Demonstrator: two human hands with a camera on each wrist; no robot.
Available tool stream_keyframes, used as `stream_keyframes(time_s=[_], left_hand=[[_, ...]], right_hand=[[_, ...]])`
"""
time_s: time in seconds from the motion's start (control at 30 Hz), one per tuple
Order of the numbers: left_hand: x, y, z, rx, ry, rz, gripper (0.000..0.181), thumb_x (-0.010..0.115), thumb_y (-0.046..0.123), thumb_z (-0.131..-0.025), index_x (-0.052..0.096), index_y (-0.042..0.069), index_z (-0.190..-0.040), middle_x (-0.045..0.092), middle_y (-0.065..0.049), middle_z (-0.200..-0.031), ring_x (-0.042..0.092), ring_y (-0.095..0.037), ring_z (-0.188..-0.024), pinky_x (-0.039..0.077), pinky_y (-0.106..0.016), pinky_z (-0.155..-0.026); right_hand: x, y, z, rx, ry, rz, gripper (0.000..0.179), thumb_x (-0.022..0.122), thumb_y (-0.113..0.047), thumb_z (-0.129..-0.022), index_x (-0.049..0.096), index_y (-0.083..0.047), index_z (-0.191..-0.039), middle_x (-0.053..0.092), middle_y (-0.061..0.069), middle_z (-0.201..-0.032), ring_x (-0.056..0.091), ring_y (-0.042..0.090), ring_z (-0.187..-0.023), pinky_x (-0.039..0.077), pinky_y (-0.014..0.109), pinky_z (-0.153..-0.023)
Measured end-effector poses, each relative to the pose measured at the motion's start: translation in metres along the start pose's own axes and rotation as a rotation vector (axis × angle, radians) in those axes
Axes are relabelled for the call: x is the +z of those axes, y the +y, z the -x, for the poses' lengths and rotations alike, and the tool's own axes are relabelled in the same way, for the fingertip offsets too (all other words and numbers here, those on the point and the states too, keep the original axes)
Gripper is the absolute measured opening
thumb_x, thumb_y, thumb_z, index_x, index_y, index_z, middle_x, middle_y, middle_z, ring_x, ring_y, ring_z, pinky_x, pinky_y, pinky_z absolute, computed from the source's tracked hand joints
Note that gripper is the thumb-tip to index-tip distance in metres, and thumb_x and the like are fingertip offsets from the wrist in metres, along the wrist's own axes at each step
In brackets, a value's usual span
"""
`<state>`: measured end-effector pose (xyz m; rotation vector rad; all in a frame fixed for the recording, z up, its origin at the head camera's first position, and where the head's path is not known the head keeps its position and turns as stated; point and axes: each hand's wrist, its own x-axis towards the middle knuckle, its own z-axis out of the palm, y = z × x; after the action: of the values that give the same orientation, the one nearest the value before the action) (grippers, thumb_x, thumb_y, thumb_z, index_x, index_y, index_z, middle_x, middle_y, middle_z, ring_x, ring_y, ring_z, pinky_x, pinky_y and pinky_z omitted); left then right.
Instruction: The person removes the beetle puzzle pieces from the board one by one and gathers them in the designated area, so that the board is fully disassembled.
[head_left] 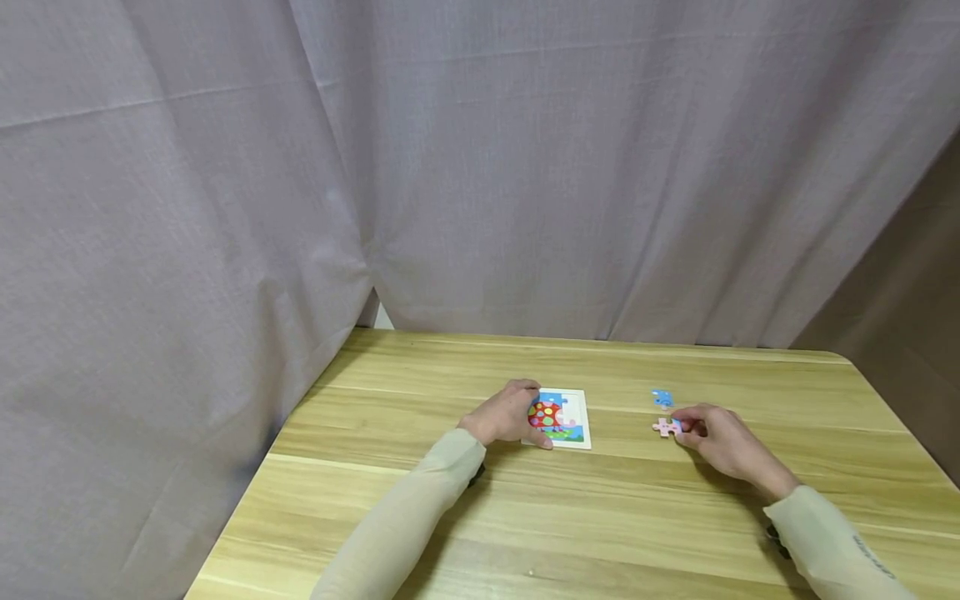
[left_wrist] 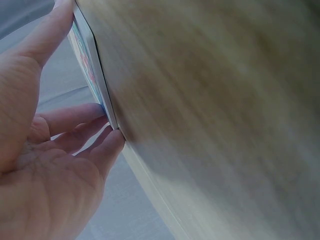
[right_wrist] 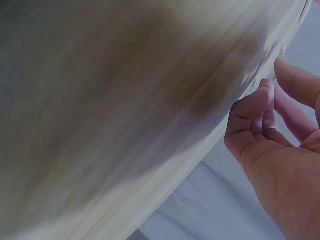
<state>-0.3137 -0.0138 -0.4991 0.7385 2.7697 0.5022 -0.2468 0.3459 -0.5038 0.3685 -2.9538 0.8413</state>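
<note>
A white-framed jigsaw puzzle board (head_left: 588, 421) lies on the table, its picture showing a red area with coloured dots, blue above and green below. My left hand (head_left: 510, 414) grips it from the left, thumb at the near edge and fingers at the far edge. In the left wrist view the fingertips (left_wrist: 92, 111) meet the board's rim (left_wrist: 104, 82). To the right, my right hand (head_left: 722, 437) pinches a pink and blue puzzle piece (head_left: 664, 427) between thumb and fingers, low over the table. The right wrist view mostly hides that piece behind the fingers (right_wrist: 250, 107).
A blue puzzle piece (head_left: 662, 397) lies just beyond the pink one. The wooden table (head_left: 600, 517) ends at a back edge, with a grey curtain (head_left: 510, 167) hanging behind it and more cloth along the left and right sides.
</note>
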Motion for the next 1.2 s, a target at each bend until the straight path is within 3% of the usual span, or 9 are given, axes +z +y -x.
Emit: stream_keyframes(time_s=[1.2], left_hand=[[0.0005, 0.0008, -0.0008, -0.007, -0.004, -0.009, 0.091, 0.095, 0.048, -0.084, 0.059, 0.004, -0.155, 0.044, -0.005, -0.174, 0.041, -0.023, -0.163, 0.041, -0.032, -0.132]], right_hand=[[-0.001, 0.0073, -0.0013, 0.018, -0.034, -0.017, 0.03, 0.078, -0.002, -0.096, 0.074, 0.013, -0.121, 0.072, 0.009, -0.098, 0.054, 0.0, -0.081, 0.048, 0.019, -0.067]])
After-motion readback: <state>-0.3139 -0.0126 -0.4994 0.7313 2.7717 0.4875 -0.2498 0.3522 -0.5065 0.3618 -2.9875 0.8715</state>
